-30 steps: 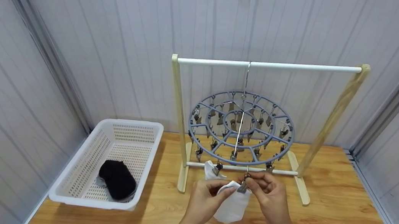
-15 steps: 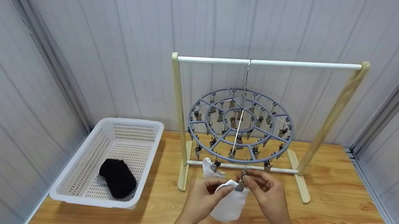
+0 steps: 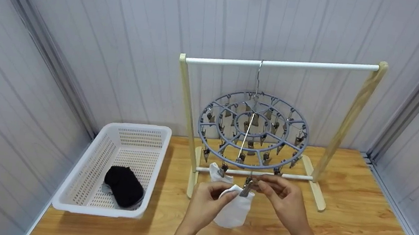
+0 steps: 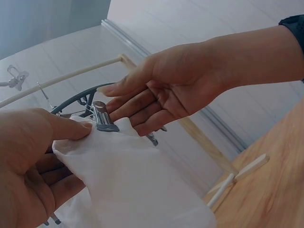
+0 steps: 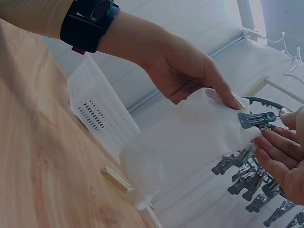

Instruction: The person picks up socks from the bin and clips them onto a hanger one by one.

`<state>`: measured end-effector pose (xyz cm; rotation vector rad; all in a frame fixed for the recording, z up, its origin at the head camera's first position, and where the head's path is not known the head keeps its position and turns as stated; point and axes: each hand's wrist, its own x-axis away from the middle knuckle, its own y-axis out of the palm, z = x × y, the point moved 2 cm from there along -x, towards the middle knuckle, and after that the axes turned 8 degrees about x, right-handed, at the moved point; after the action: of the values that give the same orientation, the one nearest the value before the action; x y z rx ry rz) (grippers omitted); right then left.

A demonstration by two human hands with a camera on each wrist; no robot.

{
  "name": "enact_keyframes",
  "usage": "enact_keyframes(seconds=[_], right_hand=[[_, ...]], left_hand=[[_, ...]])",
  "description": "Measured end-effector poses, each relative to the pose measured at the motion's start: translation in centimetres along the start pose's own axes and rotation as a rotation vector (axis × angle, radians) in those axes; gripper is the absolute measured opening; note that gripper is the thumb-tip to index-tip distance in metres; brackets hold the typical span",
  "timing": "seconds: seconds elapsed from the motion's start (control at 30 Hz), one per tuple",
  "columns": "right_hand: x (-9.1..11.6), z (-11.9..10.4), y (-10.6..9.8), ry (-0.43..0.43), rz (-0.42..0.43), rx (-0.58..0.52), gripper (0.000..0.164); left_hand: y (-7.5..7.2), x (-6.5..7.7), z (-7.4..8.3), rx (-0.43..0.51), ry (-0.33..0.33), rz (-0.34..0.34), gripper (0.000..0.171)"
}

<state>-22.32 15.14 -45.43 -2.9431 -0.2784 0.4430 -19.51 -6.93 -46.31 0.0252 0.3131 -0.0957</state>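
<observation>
A white sock [image 3: 234,214] hangs below the front of the round clip hanger [image 3: 208,154]. My left hand [image 3: 206,202] pinches its top edge between thumb and fingers. A metal clip [image 4: 105,118] is clamped on that edge just beside the left fingertips. My right hand [image 3: 285,200] is at the clip's other side. Its thumb and fingers [image 5: 273,142] are spread around the clip's handle end, no longer squeezing it. Another white sock [image 3: 220,174] hangs from a neighbouring clip [image 3: 222,170] to the left, partly hidden behind the left hand.
The hanger hooks over the white bar [image 3: 301,65] of a wooden-legged stand, with several metal clips dangling from its rings. To the left, a white perforated basket [image 3: 167,144] holds a black folded bundle [image 3: 125,187] with grey beneath. Panel walls enclose the wooden table [image 3: 361,226].
Both hands and the sock have shifted slightly left, and the hanger has turned a little. My right fingers have loosened from the clip, which stays on the sock.
</observation>
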Motion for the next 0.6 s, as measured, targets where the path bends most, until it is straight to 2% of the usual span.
enact_keyframes(seconds=[0.17, 0.4, 0.6], right_hand=[[0.0, -0.5, -0.8, -0.021, -0.008, -0.007, 0.018], [-0.2, -1.0, -1.9, -0.087, 0.031, -0.004, 0.013], [-0.2, -1.1, -2.4, -0.078, 0.054, -0.026, 0.013]], left_hand=[[-0.6, 0.0, 0.1, -0.018, -0.015, 0.007, 0.011], [-1.4, 0.0, 0.0, -0.010, -0.034, 0.008, 0.012], [-1.6, 0.0, 0.1, -0.034, -0.026, 0.016, 0.011]])
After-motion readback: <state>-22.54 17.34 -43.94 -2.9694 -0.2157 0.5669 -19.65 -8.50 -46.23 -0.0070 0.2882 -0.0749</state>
